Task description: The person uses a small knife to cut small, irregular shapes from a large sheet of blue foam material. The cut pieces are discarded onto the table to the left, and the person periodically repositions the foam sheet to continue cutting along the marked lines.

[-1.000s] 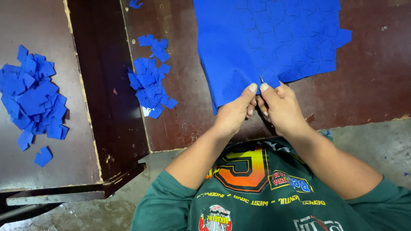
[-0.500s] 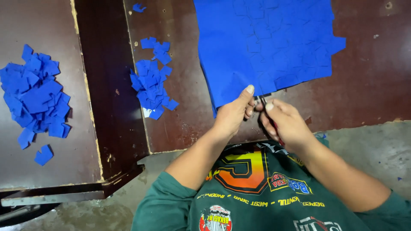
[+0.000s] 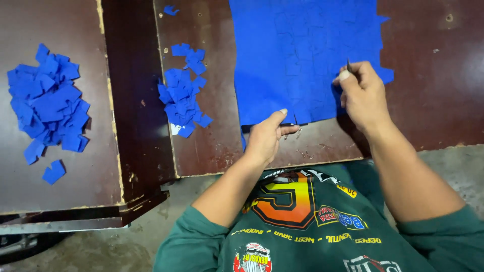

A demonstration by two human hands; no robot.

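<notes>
Head view, single entry.

Item: blue sheet (image 3: 302,55), large, flat on the dark brown table (image 3: 433,116), scored into many small shapes; its near edge runs left to right just ahead of the person, ragged at the right side where pieces are missing.

Left hand (image 3: 266,137): nearer the body, at the sheet's near edge, thumb and fingers pressed down on that edge and pinning it to the table (closed loosely, nothing lifted that can be seen).

Right hand (image 3: 360,93): farther out and to the right, over the sheet's right margin, fingers curled shut around a thin dark tool (image 3: 348,66), of which only the upper end shows above the thumb; the working end is hidden under the hand.

Relation: the sheet lies ahead of and between both hands, the bulk of it up and left of the right hand; the right hand is the one at the ragged margin.

Also present: a loose heap of cut blue pieces (image 3: 182,90) left of the sheet, well apart from either hand; a larger blue pile (image 3: 46,103) on the neighbouring board (image 3: 65,186), farther left.
</notes>
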